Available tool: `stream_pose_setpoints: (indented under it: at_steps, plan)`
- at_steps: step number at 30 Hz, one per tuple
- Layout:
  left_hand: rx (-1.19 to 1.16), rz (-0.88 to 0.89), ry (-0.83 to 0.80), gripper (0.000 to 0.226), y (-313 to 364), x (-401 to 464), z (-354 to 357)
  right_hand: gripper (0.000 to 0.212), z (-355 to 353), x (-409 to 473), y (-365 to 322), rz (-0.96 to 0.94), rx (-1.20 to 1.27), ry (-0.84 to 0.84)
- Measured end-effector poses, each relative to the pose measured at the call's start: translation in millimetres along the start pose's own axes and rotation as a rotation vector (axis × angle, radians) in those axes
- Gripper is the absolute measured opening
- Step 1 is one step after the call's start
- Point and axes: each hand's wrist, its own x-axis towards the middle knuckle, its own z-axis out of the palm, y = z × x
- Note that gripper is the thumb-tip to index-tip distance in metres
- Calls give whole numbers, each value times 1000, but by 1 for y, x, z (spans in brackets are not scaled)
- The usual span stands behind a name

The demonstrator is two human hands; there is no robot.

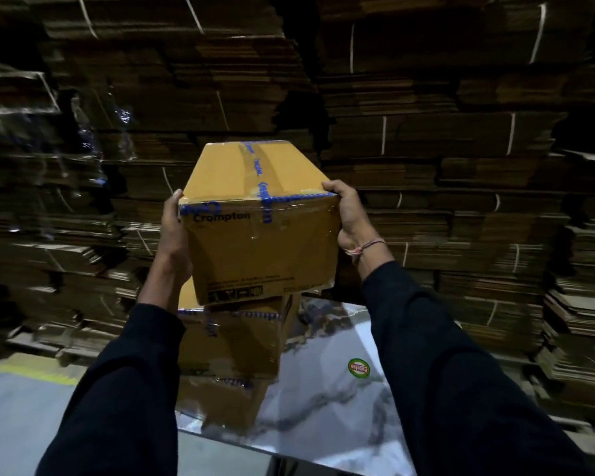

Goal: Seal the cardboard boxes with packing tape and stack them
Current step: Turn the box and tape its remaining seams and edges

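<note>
The taped box (261,231) (printed "Crompton") is held just above the stack of sealed boxes (234,338), left hand (172,231) gripping its left side and right hand (347,214) curled over its top right corner. The stack stands on a shiny steel table (340,407). Behind the stack rises a wall of bundled flat cardboard (461,166), with a round sticker (359,366) on the table to the stack's right.

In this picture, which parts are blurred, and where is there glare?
Head view: the cardboard stacks at the left edge are smeared; the held box is sharp between left hand and right hand; the shiny table mirrors light; straight lines bow near the edges.
</note>
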Motion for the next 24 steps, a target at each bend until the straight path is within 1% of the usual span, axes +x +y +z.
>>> stream_pose_setpoints:
  at_steps: [5,12,14,20,22,24]
  plan:
    - [-29,-24,70,66,-3,14,-33,38,32,34,18,79,-18,-29]
    - [14,-26,93,69,-10,21,-34,39,30,50,36,91,-6,-52]
    - [30,-18,104,69,-12,20,-30,46,25,51,36,63,8,-62]
    - [48,21,171,74,-14,18,-29,75,17,51,41,-21,0,-76]
    - [66,11,188,80,-15,18,-33,80,16,50,41,-35,0,-75]
    - [97,11,188,91,-20,20,-38,82,15,48,42,-35,-8,-77]
